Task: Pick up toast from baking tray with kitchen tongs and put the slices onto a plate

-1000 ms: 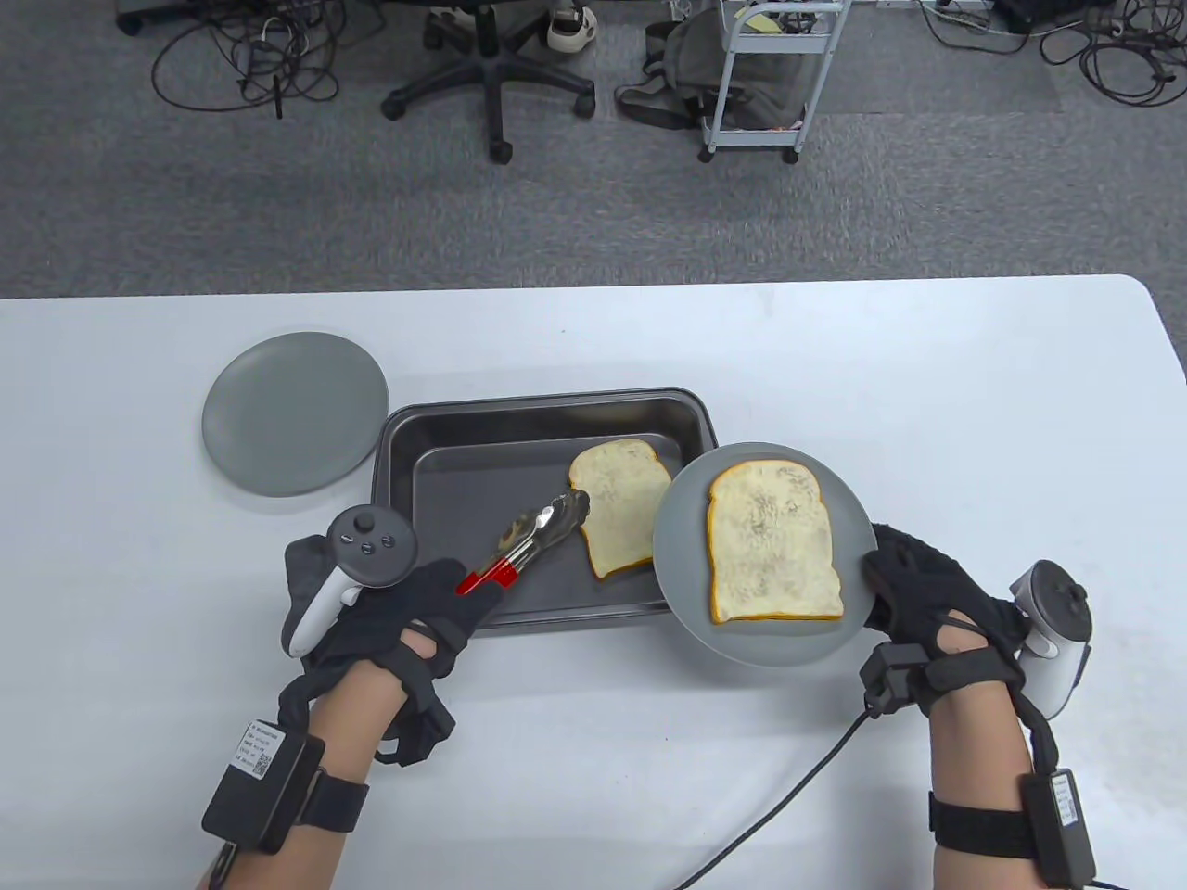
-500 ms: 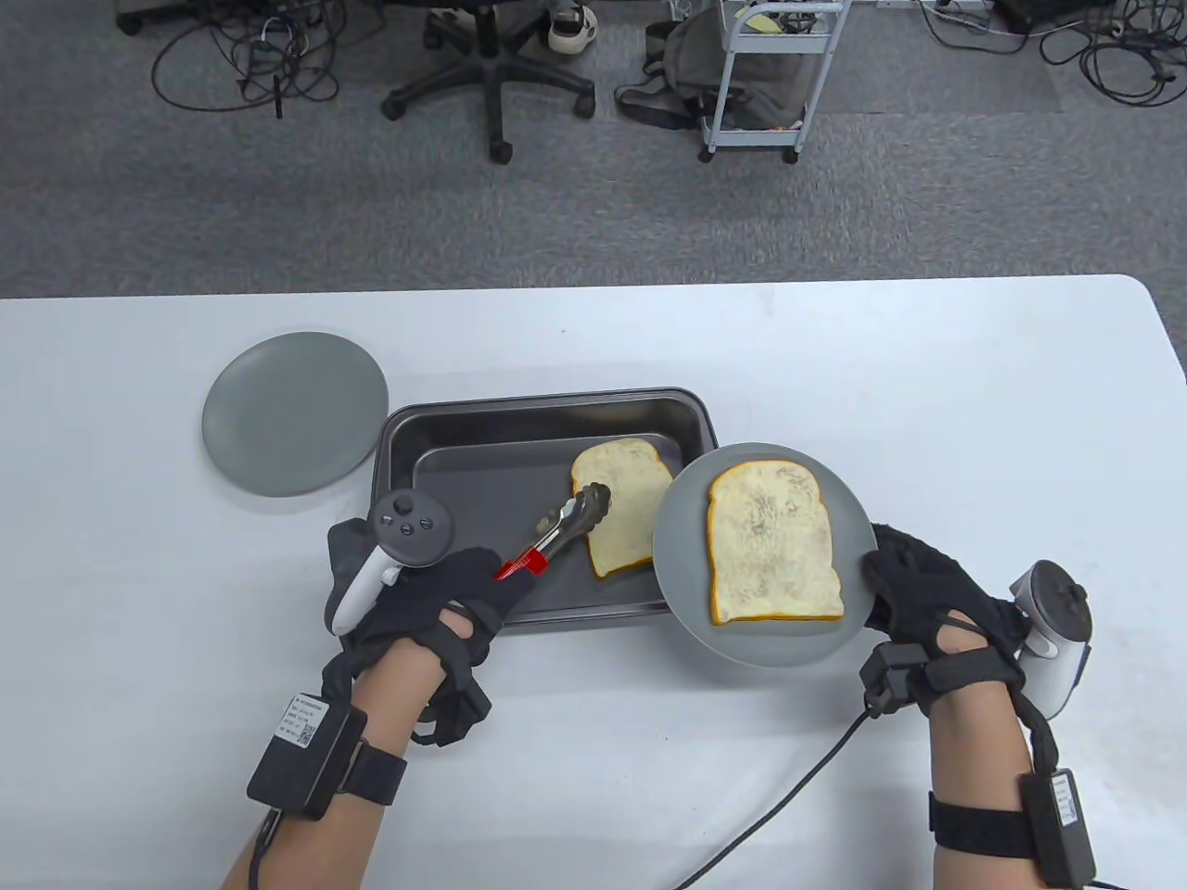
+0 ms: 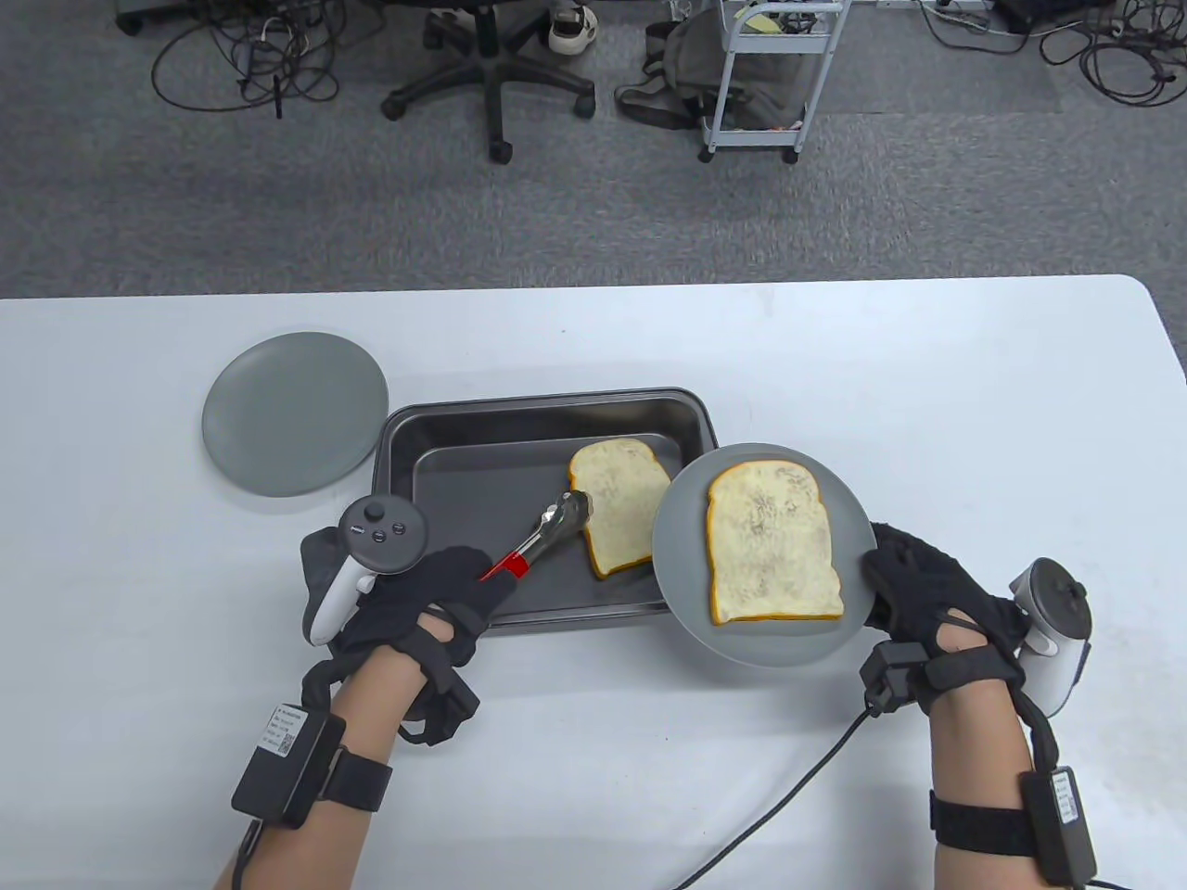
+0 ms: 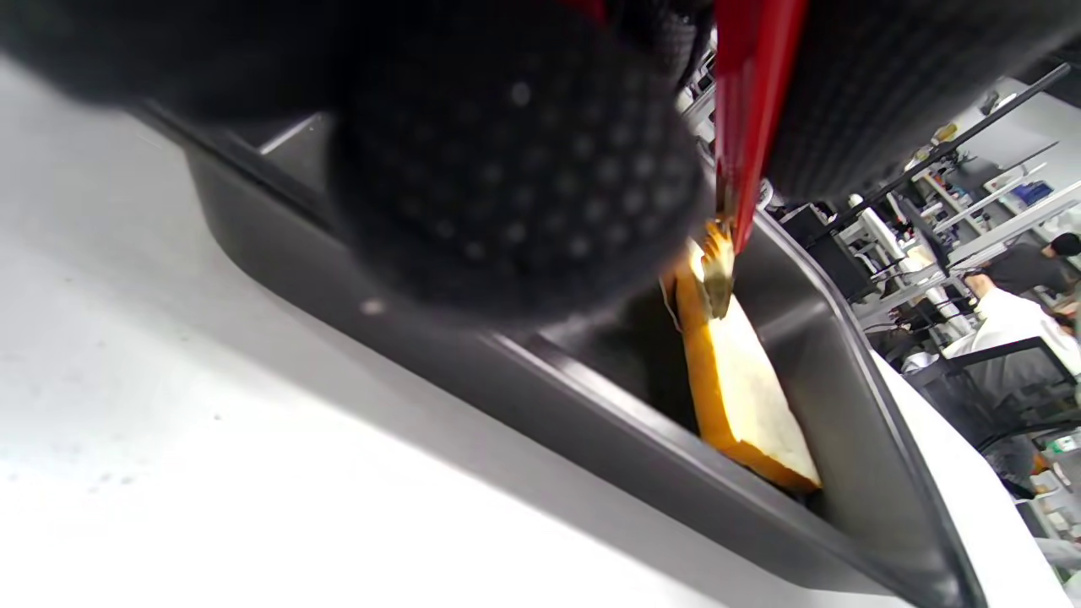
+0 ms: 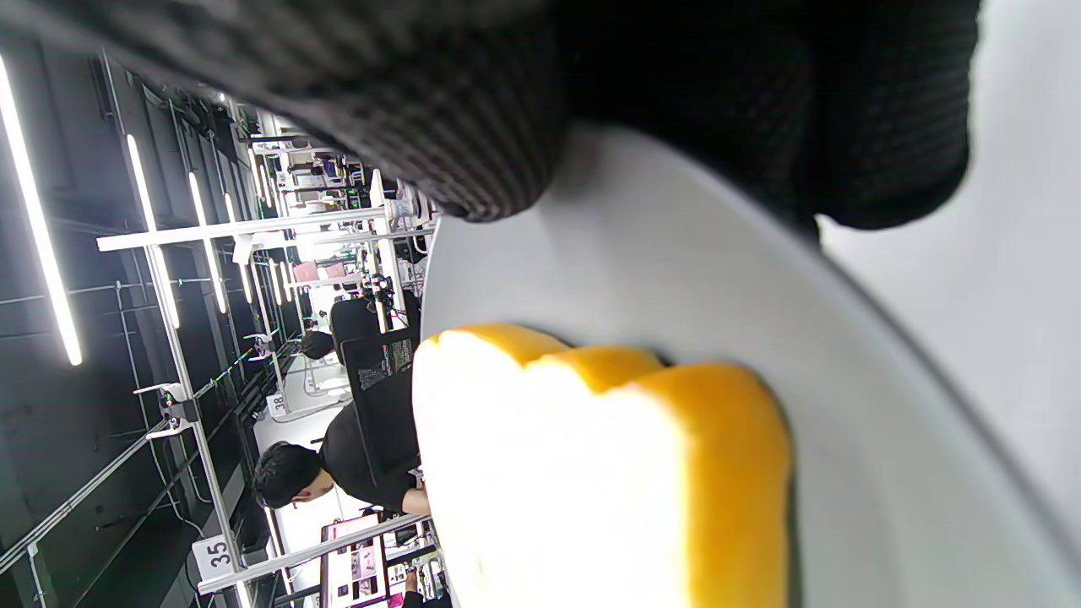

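My left hand (image 3: 436,593) grips the red-handled metal tongs (image 3: 542,538) over the dark baking tray (image 3: 464,436). The tong tips touch the left edge of a toast slice (image 3: 623,505) lying in the tray's right part; in the left wrist view the tongs (image 4: 743,127) reach the toast (image 4: 743,388). My right hand (image 3: 913,584) holds a grey plate (image 3: 677,556) by its right rim, raised over the tray's right corner. A second toast slice (image 3: 770,542) lies on that plate, and the right wrist view shows this toast (image 5: 591,473) on the plate (image 5: 676,253).
An empty grey plate (image 3: 295,413) sits on the white table (image 3: 927,389) left of the tray. A black cable (image 3: 788,807) runs across the table from my right wrist. An office chair (image 3: 491,74) and a cart (image 3: 770,74) stand on the floor beyond the far edge.
My left hand pushed the tongs right over the toast, then drew back left; the tips now sit at the slice's left edge. The right hand and plate stayed still.
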Motion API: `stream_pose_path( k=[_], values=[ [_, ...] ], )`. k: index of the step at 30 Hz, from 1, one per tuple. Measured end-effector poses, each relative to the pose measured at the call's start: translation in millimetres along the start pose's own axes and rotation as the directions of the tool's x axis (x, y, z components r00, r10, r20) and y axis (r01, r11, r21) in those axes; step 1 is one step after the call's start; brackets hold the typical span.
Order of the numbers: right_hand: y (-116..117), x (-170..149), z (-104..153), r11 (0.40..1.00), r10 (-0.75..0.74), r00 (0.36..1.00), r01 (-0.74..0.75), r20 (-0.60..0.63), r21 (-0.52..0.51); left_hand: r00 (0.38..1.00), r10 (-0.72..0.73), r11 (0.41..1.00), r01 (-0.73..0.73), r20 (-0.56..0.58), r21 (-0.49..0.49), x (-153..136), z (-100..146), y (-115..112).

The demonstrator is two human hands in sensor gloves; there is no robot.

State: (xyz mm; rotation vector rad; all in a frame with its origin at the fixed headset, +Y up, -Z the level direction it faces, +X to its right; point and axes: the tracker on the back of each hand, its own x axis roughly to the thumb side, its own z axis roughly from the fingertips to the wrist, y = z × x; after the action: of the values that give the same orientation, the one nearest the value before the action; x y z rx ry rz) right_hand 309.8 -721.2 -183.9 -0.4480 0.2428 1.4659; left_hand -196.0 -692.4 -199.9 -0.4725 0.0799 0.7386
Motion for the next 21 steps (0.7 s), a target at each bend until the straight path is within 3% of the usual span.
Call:
stream_pose_path(
  k=[21],
  values=[
    [-0.9,-2.1,2.3,0.999,-0.024,1.0,0.023,-0.01,-0.044,0.979,0.132,0.97,-0.16,0.154,0.184,2.6,78.9,66.8]
  ],
)
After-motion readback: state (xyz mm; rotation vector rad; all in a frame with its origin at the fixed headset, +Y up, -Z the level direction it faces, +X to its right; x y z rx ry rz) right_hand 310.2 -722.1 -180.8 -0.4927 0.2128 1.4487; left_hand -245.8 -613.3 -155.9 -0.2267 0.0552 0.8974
